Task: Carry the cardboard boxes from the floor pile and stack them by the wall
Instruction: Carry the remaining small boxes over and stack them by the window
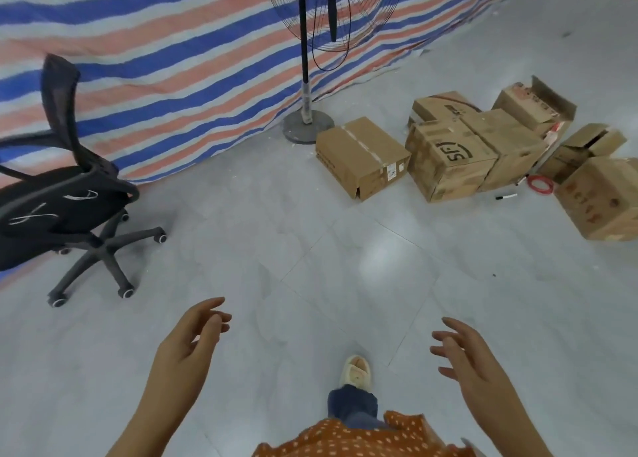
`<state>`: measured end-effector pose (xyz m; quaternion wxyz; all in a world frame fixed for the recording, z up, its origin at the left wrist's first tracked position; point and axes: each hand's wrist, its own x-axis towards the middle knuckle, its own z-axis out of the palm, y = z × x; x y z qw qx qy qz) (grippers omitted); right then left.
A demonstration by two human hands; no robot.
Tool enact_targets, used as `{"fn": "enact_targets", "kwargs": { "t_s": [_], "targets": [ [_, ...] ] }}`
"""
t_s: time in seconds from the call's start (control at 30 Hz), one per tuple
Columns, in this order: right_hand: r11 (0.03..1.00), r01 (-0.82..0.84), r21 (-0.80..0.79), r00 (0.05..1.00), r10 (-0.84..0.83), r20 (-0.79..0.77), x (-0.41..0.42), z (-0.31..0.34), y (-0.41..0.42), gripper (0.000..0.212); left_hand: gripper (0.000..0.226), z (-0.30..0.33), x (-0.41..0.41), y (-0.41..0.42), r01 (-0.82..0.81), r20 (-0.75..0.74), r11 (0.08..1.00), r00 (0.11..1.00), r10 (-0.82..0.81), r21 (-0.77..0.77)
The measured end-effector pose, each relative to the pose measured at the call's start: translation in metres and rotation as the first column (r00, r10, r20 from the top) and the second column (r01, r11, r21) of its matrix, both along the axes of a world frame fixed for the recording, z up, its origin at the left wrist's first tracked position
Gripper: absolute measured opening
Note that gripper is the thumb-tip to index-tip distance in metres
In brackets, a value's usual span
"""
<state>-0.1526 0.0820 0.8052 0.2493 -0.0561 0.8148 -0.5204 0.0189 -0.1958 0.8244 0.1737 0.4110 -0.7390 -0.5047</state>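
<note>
Grey tiled floor (345, 266), cardboard boxes (448, 159), chair (69, 208)

Single head-worn view, forward and down toward floor (345, 266)

Black "SF" logo with curved stripes, readable upside down on top of one cardboard box (450, 161) in the pile. Red printed characters on the side of the box at far right (600, 201), too blurred to read. Small white label on the taped box (362, 156), unreadable.

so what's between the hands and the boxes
Only bare grey floor in the head view: nothing lies between the left hand, right hand and boxes.
</note>
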Motion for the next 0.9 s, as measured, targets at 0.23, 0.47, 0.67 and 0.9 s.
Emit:
{"fn": "enact_targets", "kwargs": {
  "t_s": [0.23,0.47,0.67,0.9],
  "targets": [
    [0.997,-0.065,-0.029,0.993,0.062,-0.098,-0.185,0.021,-0.068,0.02,0.029,0.014,-0.151,-0.053,-0.054,-0.027,0.999,0.998,0.054,0.002],
    [0.994,-0.085,-0.074,0.993,0.079,-0.091,-0.296,0.018,-0.142,0.037,0.026,0.004,-0.253,-0.124,-0.058,0.013,0.998,0.998,0.058,-0.007],
    [0.999,0.026,-0.029,0.999,-0.027,-0.041,-0.369,-0.008,-0.211,0.023,0.024,-0.01,-0.358,-0.218,-0.03,0.044,0.999,0.999,0.029,0.02],
    [0.979,0.186,-0.087,0.978,-0.193,-0.081,-0.477,0.001,-0.318,0.031,0.022,0.023,-0.516,-0.362,0.14,0.075,0.986,0.988,-0.133,-0.089]
  ]
}}
